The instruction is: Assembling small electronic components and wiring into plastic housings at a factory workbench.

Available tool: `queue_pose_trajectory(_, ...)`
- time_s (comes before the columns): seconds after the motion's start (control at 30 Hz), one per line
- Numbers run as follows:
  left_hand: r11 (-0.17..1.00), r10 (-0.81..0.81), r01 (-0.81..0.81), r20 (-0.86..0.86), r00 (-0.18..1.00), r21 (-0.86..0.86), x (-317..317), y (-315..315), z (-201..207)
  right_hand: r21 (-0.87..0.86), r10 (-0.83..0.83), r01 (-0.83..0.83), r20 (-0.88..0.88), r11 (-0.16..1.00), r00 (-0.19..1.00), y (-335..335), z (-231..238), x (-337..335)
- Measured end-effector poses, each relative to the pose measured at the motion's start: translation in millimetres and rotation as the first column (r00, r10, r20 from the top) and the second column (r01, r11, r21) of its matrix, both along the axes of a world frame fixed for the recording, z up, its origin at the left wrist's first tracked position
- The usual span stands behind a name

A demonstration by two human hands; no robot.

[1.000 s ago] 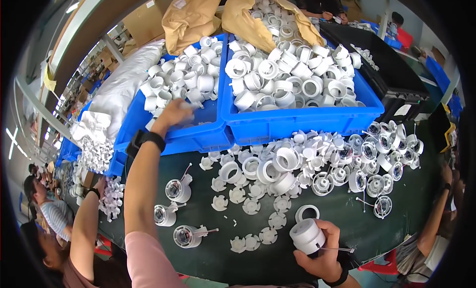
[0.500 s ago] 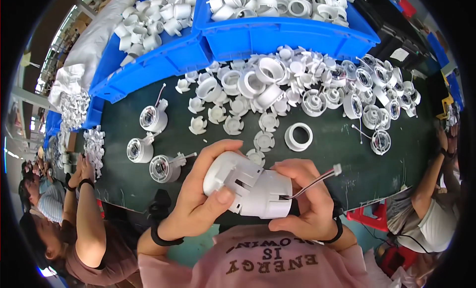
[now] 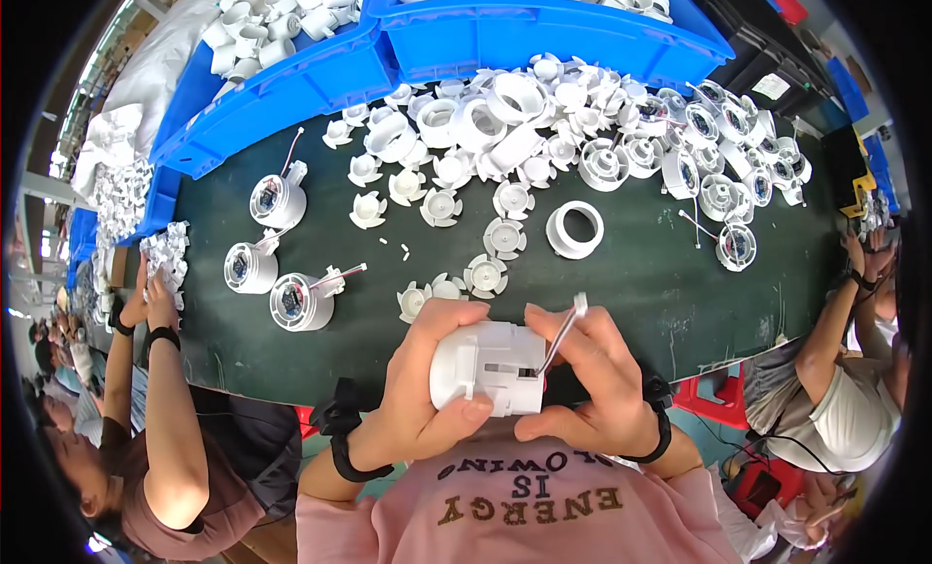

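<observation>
Over the near edge of the table, a white cylindrical plastic housing [image 3: 490,365] lies on its side between my hands. My left hand [image 3: 413,384] is wrapped round its wider end, thumb along the near side. My right hand [image 3: 602,389] grips the narrower right end, with thumb and fingertips at its rim. A thin wire lead [image 3: 558,343] with a small white connector comes out of a slot and rises past my right fingers. Beyond them lie several white fan wheels [image 3: 485,276] and a white ring [image 3: 575,230].
Three wired motor units [image 3: 301,302] stand at the left, and more wired motor units [image 3: 723,166] are heaped at the right. Blue bins [image 3: 553,40] of white parts line the back. Co-workers' arms [image 3: 175,409] reach in at both sides.
The housing has turned and now looks shorter, its two sections closer together. My right hand has moved left slightly, and the wire lead points more steeply upward. The whole view has shifted.
</observation>
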State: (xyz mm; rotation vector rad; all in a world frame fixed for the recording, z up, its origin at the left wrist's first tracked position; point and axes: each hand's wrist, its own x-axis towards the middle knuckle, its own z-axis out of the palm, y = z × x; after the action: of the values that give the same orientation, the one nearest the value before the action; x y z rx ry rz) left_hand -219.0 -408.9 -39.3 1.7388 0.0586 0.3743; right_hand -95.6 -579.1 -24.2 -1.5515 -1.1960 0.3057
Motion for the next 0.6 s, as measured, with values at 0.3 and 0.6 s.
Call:
queue_pose_trajectory(0.3,0.996,0.057,-0.048,0.133,0.989,-0.070,-4,-9,-17,-0.011,0.054,-0.054,0.001,0.998,0.999,10,-3,-7)
queue_pose_trajectory(0.6,0.997,0.078,-0.074,-0.154,0.985,0.028,8,-14,-8,-0.075,-0.241,0.257,0.176,0.963,0.954,12,-10,-8)
